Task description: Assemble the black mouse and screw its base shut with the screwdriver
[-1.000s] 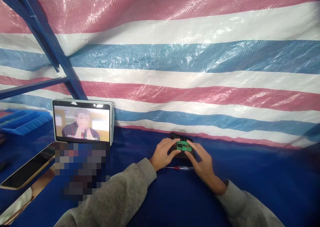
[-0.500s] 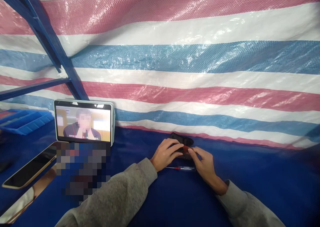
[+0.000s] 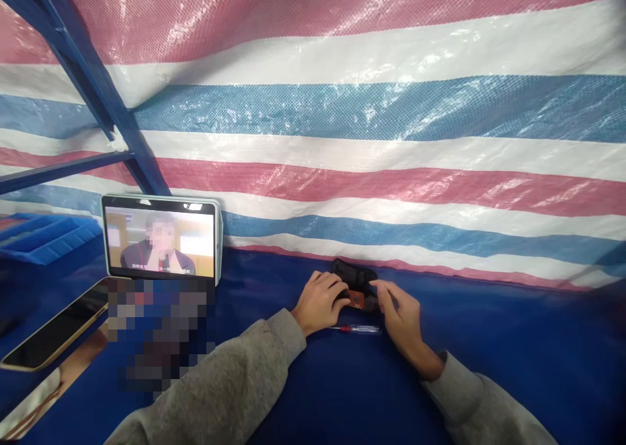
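Observation:
A small red-brown circuit board (image 3: pixel 357 299) shows between my hands, with a dark part (image 3: pixel 372 304) at its right end. My left hand (image 3: pixel 319 303) is closed around the board's left end, and its fingers hide that side. Just right of the board, my right hand (image 3: pixel 402 316) is raised slightly, thumb and forefinger pressed together. Whatever may lie in that pinch is too small to make out. Behind the board rests a black curved plastic shell (image 3: pixel 351 275). A screwdriver (image 3: pixel 360 329) with a clear and red handle lies just in front of my hands.
A tablet (image 3: pixel 161 239) playing a video stands at the left. In front of it lies a phone (image 3: pixel 61 324), near a blurred-out patch. Blue trays (image 3: pixel 49 239) sit farther left. A striped plastic sheet (image 3: pixel 366 112) hangs behind the blue table (image 3: pixel 513 360).
My right thumb and fingers have come off the circuit board and moved slightly up and right, uncovering more of it. My left hand keeps its hold. The view has shifted slightly.

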`<state>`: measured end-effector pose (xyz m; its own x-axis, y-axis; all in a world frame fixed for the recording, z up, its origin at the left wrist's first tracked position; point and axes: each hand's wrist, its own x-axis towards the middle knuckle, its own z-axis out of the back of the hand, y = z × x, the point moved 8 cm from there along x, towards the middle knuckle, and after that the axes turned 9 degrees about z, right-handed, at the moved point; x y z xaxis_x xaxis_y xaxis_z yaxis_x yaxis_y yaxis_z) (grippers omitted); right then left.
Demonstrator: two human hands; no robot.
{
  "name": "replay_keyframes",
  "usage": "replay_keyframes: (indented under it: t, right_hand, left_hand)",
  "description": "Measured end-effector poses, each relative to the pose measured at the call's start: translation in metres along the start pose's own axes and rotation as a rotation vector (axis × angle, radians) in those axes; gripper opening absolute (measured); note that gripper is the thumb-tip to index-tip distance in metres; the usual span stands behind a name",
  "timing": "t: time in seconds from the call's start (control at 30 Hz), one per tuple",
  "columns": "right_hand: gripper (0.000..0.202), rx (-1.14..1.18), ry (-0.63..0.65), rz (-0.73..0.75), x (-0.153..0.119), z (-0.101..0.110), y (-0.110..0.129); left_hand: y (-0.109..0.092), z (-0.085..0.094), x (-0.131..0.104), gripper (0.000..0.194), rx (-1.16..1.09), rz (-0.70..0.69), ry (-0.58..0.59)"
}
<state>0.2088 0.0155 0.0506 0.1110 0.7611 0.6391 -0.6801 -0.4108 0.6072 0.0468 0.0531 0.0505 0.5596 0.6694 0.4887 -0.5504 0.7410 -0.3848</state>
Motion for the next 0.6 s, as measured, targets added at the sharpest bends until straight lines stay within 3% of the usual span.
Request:
replay_keyframes:
  t: [0.13, 0.6]
  right_hand:
    - [0.034, 0.001, 0.013, 0.015, -0.0001, -0.0019, 0.0004]
    - [0.033, 0.01, 0.019, 0.003, -0.0003, -0.0024, -0.0002]
  left_hand:
    - [0.0021, -0.0057, 0.0007, 0.015, 0.001, 0.02, 0.047]
    - [0.0057, -0.0049, 0.0016, 0.019, 0.012, 0.039, 0.009]
